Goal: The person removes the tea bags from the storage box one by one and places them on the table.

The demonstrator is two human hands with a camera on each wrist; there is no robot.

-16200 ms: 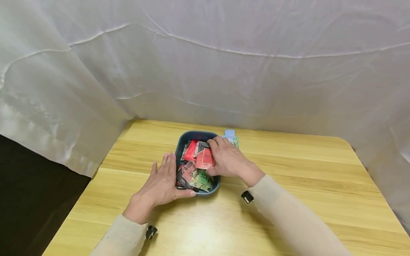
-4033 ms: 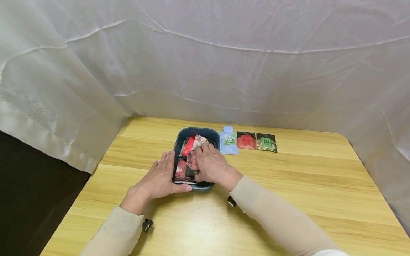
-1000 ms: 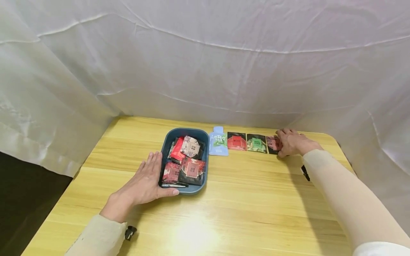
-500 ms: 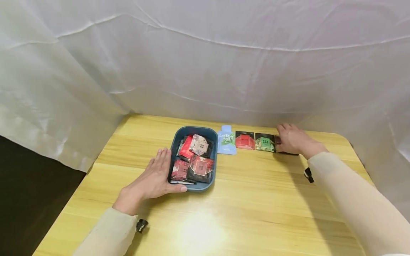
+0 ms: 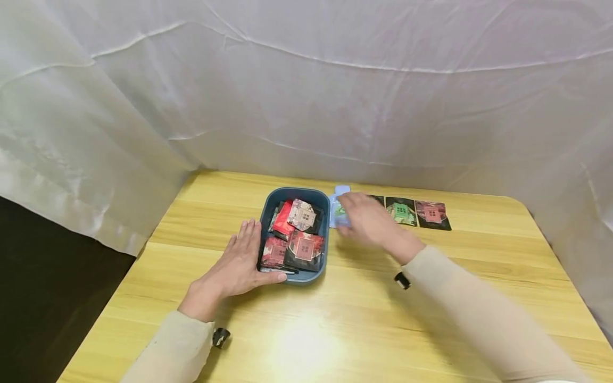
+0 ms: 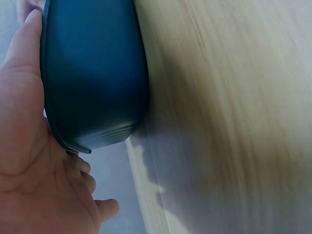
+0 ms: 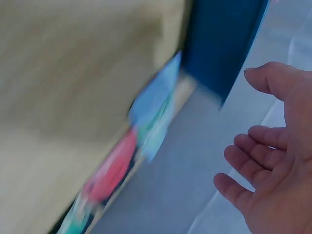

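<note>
Sachets (image 5: 305, 250) are heaped in blue tray (image 6: 97, 68), likely light, slick and bendy, best pinched by an edge, with tray braced by left hand (image 5: 234, 266), fingers straight, and nothing held by loose-fingered right hand (image 5: 366, 221) near blue pouch (image 5: 335, 215).
</note>
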